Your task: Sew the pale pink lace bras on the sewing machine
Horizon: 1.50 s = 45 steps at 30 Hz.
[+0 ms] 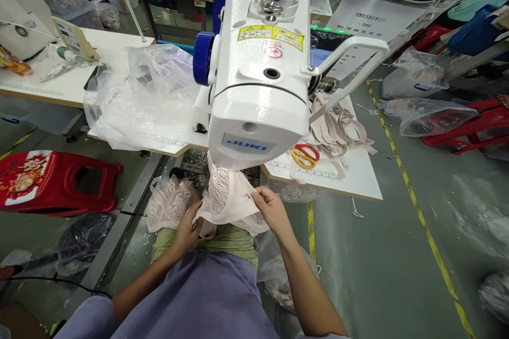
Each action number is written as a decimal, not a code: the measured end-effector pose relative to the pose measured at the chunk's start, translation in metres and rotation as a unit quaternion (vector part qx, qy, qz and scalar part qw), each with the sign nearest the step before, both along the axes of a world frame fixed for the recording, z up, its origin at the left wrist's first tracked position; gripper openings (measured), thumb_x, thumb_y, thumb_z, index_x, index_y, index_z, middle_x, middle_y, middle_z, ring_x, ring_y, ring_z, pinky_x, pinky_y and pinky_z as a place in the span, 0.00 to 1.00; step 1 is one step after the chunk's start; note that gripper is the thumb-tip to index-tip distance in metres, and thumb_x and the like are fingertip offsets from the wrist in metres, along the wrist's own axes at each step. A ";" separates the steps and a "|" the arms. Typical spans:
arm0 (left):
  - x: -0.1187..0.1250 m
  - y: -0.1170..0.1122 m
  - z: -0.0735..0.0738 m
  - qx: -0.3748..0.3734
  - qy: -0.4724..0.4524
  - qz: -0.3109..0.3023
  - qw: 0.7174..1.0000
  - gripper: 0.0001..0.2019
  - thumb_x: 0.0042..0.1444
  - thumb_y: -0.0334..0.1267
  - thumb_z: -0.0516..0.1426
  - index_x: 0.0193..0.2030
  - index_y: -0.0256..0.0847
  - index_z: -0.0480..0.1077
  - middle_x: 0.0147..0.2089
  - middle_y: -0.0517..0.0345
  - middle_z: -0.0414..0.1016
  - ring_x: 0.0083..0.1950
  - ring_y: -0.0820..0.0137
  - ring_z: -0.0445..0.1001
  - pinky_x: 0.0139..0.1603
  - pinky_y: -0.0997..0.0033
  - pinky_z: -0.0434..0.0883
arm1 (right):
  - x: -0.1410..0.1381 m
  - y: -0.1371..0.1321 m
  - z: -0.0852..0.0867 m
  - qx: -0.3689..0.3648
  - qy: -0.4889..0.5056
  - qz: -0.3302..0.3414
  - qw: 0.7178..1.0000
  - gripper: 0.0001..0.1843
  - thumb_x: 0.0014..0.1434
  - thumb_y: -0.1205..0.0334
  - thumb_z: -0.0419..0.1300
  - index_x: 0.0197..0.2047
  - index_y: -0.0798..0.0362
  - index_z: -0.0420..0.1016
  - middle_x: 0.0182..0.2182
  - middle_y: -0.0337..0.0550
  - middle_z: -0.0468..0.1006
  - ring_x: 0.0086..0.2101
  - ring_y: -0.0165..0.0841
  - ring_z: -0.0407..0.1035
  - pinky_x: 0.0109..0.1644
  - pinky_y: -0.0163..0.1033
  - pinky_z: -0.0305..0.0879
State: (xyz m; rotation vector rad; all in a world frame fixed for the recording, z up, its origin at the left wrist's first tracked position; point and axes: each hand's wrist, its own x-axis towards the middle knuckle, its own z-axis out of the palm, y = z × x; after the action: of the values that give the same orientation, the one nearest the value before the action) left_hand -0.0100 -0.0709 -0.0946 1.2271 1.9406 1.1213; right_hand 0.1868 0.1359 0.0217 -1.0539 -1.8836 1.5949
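Note:
A pale pink lace garment piece [228, 196] hangs down from under the head of a white sewing machine [258, 63] into my lap. My left hand [186, 228] grips its lower left edge, fingers closed on the fabric. My right hand [270, 209] pinches its right edge, fingers curled on the cloth. More pink lace pieces [169, 204] lie heaped just left of my left hand, over my knee.
Beige straps [338, 130] and red and yellow scissors [305, 154] lie on the white table [358, 180] right of the machine. A crumpled clear plastic bag [139, 95] sits left of it. A red stool [51, 180] stands at left. Bagged goods lie on the floor at right.

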 end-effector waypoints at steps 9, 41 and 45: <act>-0.068 0.023 0.058 0.078 0.251 -0.038 0.964 0.25 0.58 0.24 0.48 0.60 0.39 0.71 0.65 0.44 0.68 0.67 0.54 0.66 0.66 0.48 0.66 | 0.084 0.010 0.003 0.016 -0.169 -0.016 0.985 0.28 0.62 0.35 0.56 0.31 0.55 0.70 0.25 0.41 0.68 0.28 0.32 0.61 0.31 0.35 0.55; -0.067 -0.060 0.045 -0.308 0.168 0.044 0.935 0.17 0.66 0.45 0.47 0.27 0.39 0.57 0.27 0.55 0.65 0.30 0.67 0.63 0.32 0.67 0.49 | -0.049 -0.093 -0.066 0.219 -0.055 0.177 0.958 0.35 0.62 0.42 0.63 0.65 0.54 0.64 0.61 0.59 0.68 0.61 0.48 0.62 0.65 0.55 0.60; -0.028 -0.036 0.092 -0.194 0.077 -0.094 0.973 0.21 0.69 0.48 0.45 0.26 0.39 0.59 0.25 0.60 0.63 0.29 0.70 0.62 0.32 0.69 0.55 | -0.075 -0.100 -0.049 0.160 -0.098 0.392 0.900 0.24 0.61 0.42 0.64 0.45 0.55 0.76 0.40 0.50 0.79 0.41 0.41 0.73 0.47 0.43 0.68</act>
State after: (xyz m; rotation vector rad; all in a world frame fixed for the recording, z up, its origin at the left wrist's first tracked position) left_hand -0.0384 -0.1067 -0.0025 1.2707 1.9866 0.5306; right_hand 0.1122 0.0359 -0.0269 -0.3102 -2.8181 1.4822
